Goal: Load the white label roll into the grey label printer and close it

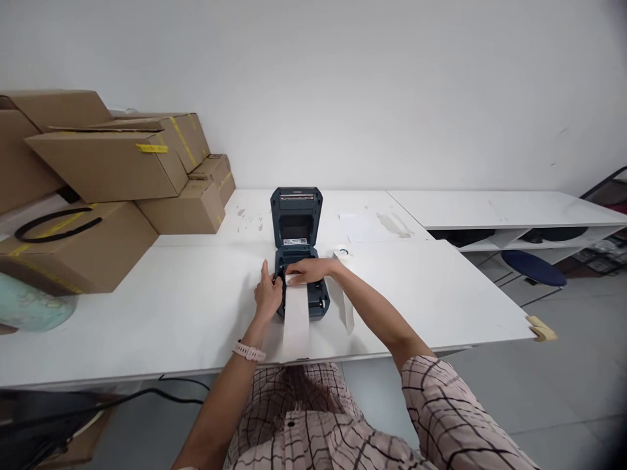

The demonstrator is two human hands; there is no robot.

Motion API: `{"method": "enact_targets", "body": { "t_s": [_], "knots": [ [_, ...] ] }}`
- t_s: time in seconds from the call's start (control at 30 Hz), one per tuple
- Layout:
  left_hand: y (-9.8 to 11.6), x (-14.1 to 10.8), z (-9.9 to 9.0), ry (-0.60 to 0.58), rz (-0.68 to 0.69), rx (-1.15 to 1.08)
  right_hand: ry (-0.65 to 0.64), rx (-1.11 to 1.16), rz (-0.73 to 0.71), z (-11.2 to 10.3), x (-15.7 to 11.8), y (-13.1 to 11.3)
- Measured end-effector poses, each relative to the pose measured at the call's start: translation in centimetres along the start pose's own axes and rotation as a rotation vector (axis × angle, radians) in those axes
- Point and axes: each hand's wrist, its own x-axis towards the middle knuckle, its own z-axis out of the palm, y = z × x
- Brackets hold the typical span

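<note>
A dark grey label printer [322, 310] stands on the white table with its lid [296, 215] raised. From its front a strip of blank white label paper [296, 320] runs down toward the table edge. My right hand [311, 269] reaches over the printer's open body, its fingers closed on the upper end of the strip. At the printer's left side is my left hand [267, 294], index finger pointing up and thumb at the printer's edge. Right of the printer lies another white paper strip [348, 313], partly behind my forearm, with a small roll [343, 252] at its far end.
Cardboard boxes [108, 163] with yellow tape are stacked on the left, a black loop [59, 225] on one. A light green cylinder [29, 303] lies nearby. At right are a low white shelf [490, 247], a blue stool [533, 267] and a padded table corner [541, 328].
</note>
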Motion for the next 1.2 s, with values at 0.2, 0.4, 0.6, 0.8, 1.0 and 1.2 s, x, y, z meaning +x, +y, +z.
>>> {"method": "enact_targets", "body": {
  "t_s": [0.2,0.4,0.6,0.8,1.0,1.2],
  "knots": [
    [-0.6,0.1,0.4,0.033,0.013,-0.064,0.353,0.59,-0.234,0.2,-13.7,3.0],
    [-0.5,0.0,0.5,0.038,0.0,-0.027,0.543,0.674,0.057,4.8,-22.4,8.0],
    [-1.0,0.4,0.9,0.078,0.004,-0.035,0.545,0.78,0.199,8.3,-18.7,11.3],
    [-1.4,0.7,1.2,0.086,-0.009,-0.043,0.598,0.851,0.147,9.8,-17.2,14.3],
    [-1.1,0.5,1.2,0.106,-0.015,-0.038,0.781,0.923,0.146,5.5,-16.1,16.8],
    [-1.3,0.5,1.3,0.106,-0.007,-0.046,0.583,0.773,0.239,2.3,-10.1,15.9]
  ]
}}
